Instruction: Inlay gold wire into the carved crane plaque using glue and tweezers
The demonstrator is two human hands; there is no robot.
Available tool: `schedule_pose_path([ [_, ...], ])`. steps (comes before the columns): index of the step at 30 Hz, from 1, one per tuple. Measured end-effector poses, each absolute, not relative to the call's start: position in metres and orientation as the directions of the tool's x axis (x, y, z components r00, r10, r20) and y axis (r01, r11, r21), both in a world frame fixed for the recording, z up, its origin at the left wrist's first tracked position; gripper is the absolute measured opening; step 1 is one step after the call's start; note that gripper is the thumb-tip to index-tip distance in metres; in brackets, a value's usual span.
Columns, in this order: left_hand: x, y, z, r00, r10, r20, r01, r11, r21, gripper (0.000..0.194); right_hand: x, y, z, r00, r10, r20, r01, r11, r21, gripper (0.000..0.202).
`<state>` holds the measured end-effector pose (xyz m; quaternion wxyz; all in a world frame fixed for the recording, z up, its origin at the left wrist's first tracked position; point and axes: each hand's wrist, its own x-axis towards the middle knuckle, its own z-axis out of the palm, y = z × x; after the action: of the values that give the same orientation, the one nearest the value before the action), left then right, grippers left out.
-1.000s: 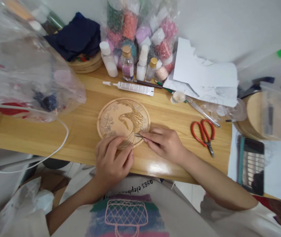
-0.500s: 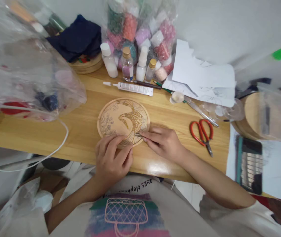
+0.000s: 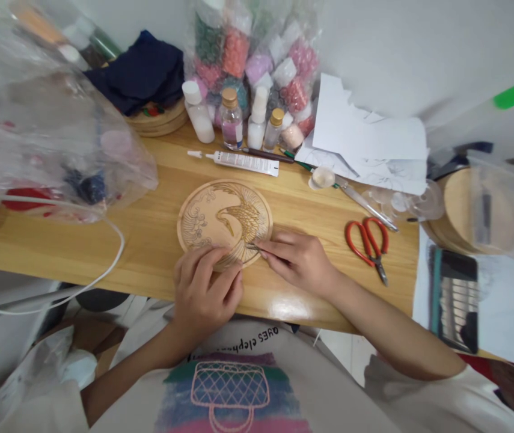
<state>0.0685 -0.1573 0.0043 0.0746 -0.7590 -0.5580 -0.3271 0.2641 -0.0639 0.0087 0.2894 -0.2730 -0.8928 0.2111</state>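
A round wooden plaque (image 3: 211, 210) lies flat on the table, with a long-necked bird, feathers and swirls outlined in gold and dark lines. My left hand (image 3: 207, 285) grips its near edge, fingers curled and pressing on the surface, thumb close to the bird's lower feathers. Pinched in my right hand (image 3: 299, 261) at the plaque's right edge are slim metal tweezers (image 3: 252, 245); their tip touches or nearly touches the lines there. My fingers hide part of the near rim and whatever is under the tip.
Red-handled pliers (image 3: 367, 243) lie to the right. Behind the plaque are a glue tube (image 3: 245, 162), small bottles (image 3: 232, 120) and a dark pen-like tool (image 3: 268, 155). Papers (image 3: 369, 144) and a phone (image 3: 457, 300) sit rightward. A plastic bag (image 3: 58, 132) and white cable (image 3: 119, 246) occupy the left.
The whole view has shifted very slightly. Both hands, the tweezers and the plaque keep almost the same places.
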Motion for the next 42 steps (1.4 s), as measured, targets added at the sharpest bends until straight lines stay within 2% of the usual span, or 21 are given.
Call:
schedule_pose_path([
  [27, 0.0683, -0.1581, 0.0048, 0.168, 0.805, 0.569, 0.899, -0.362, 0.246, 0.019, 0.2644, -0.064, 0.0088, -0.683, 0.602, 0.413, 0.371, 0.774, -0.513, 0.021],
  [42, 0.0682, -0.159, 0.0039, 0.162, 0.82, 0.55, 0.902, -0.349, 0.255, 0.017, 0.2637, -0.0644, 0.0102, -0.686, 0.619, 0.381, 0.377, 0.751, -0.542, 0.022],
])
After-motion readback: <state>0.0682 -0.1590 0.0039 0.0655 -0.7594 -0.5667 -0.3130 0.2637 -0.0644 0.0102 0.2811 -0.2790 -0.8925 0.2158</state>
